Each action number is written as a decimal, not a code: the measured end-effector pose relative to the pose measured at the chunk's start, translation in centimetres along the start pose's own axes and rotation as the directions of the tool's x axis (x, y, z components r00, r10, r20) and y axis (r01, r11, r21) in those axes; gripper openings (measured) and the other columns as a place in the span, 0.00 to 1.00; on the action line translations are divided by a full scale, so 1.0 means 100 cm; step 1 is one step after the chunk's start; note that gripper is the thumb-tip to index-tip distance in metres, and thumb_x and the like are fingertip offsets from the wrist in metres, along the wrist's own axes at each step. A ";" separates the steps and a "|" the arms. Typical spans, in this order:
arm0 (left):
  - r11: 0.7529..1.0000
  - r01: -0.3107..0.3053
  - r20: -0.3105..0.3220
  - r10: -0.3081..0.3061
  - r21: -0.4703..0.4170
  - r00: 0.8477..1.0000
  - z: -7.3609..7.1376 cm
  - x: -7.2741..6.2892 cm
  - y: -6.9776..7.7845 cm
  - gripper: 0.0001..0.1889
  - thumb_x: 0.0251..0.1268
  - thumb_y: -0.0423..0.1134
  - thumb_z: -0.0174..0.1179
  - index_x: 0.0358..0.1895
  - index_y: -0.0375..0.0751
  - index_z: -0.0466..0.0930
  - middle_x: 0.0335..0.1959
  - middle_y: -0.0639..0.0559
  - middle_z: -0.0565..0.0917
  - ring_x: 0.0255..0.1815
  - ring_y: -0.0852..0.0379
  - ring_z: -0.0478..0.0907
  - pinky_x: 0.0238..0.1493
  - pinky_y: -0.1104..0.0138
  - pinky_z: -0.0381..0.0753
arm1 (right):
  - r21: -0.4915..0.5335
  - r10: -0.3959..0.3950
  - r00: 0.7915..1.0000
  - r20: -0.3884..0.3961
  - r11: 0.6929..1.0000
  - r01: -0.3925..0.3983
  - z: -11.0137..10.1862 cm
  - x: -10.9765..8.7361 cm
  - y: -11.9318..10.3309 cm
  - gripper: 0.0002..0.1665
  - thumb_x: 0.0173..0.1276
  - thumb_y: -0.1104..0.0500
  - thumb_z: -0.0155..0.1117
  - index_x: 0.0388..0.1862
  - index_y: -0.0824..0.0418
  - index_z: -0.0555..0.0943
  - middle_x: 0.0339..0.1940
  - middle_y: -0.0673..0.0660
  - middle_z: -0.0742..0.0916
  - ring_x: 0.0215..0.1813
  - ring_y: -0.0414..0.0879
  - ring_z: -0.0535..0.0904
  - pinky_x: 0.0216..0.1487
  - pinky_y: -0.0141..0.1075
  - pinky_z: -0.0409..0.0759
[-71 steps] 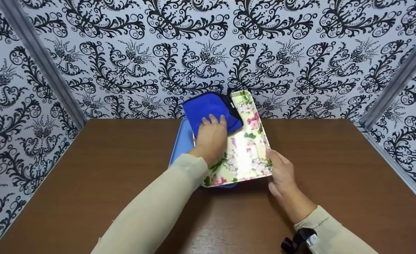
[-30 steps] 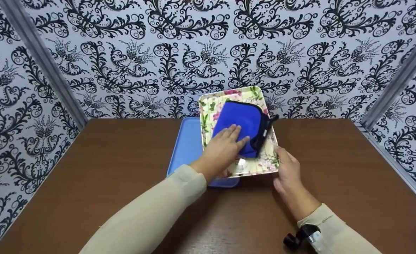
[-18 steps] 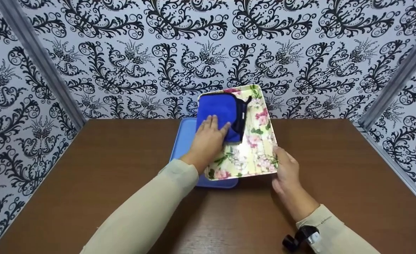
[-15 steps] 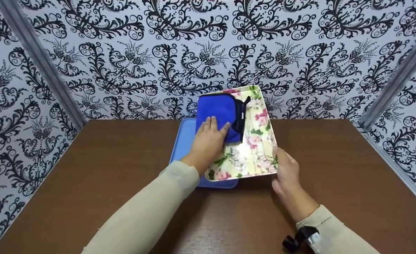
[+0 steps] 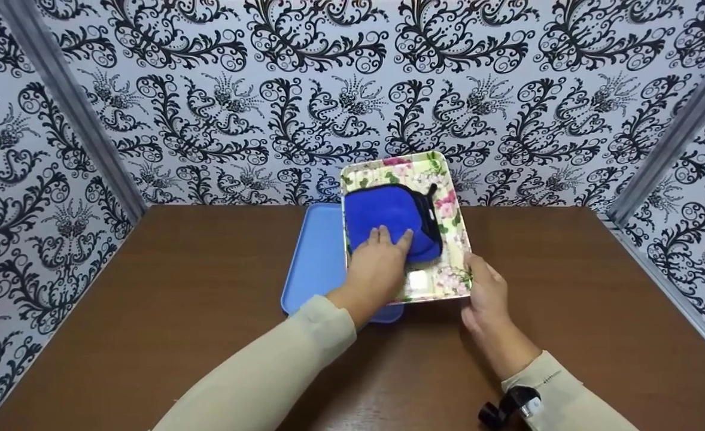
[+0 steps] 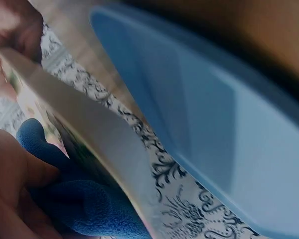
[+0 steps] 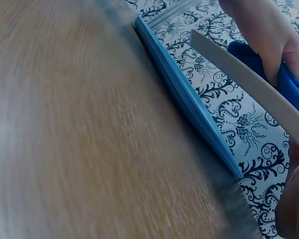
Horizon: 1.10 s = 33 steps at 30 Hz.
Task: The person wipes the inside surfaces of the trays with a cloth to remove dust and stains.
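My left hand [image 5: 379,263] holds a blue cloth [image 5: 379,209] against the face of a floral tray [image 5: 448,239]. The cloth has black edging, a small white label and a loop at its right. In the left wrist view, its fuzzy fabric [image 6: 89,209] bunches beside the thumb and bent fingers. My right hand [image 5: 487,290] grips the tray's lower right edge, thumb on the front. The tray tilts up off the table, its far end raised; its pale underside [image 6: 89,109] shows in the left wrist view.
A plain light-blue tray [image 5: 313,260] lies on the brown wooden table [image 5: 209,287], partly covered in this view by the floral tray. Black-and-white patterned walls [image 5: 328,120] rise behind and at both sides. A black wrist camera [image 5: 508,407] sits on the right sleeve.
Over the last half second, my left hand and the cloth slide down the tray toward me and slightly right. Earlier the cloth crossed the tray back and forth. My right hand keeps its grip.
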<state>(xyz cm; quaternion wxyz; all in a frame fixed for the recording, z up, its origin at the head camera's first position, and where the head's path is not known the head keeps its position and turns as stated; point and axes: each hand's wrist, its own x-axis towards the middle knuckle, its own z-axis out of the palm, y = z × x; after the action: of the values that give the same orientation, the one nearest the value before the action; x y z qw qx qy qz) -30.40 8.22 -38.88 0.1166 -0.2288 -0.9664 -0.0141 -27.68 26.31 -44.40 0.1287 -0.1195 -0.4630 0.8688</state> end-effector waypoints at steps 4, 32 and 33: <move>0.998 -0.049 -0.019 0.050 0.040 0.999 0.001 -0.012 0.015 0.29 0.76 0.42 0.53 0.79 0.57 0.67 0.71 0.32 0.76 0.74 0.39 0.74 0.63 0.55 0.84 | -0.004 0.000 1.000 -0.012 1.000 0.000 -0.001 0.000 -0.001 0.17 0.80 0.56 0.56 0.32 0.57 0.88 0.30 0.52 0.90 0.34 0.43 0.88 0.38 0.34 0.89; 0.967 -0.229 0.015 0.229 0.113 0.973 0.011 -0.025 -0.021 0.34 0.73 0.47 0.63 0.80 0.62 0.65 0.81 0.36 0.64 0.82 0.41 0.62 0.81 0.54 0.66 | -0.030 -0.018 0.999 -0.036 0.999 0.017 -0.003 0.004 0.001 0.18 0.79 0.57 0.57 0.29 0.56 0.87 0.27 0.49 0.89 0.31 0.41 0.86 0.37 0.33 0.88; 0.969 -0.219 0.009 0.219 0.110 0.976 0.011 -0.024 -0.024 0.37 0.69 0.51 0.66 0.80 0.62 0.65 0.80 0.35 0.65 0.82 0.41 0.62 0.81 0.54 0.66 | -0.031 -0.017 0.999 -0.035 0.999 0.016 -0.003 0.004 0.001 0.18 0.79 0.56 0.57 0.29 0.56 0.87 0.27 0.50 0.89 0.31 0.41 0.86 0.37 0.33 0.88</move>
<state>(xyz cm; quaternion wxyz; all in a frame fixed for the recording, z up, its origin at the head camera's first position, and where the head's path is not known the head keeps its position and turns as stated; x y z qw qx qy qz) -29.60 5.10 -40.42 0.1315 -0.3272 -0.9343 0.0520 -27.99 26.64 -44.67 0.1422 -0.1328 -0.4749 0.8583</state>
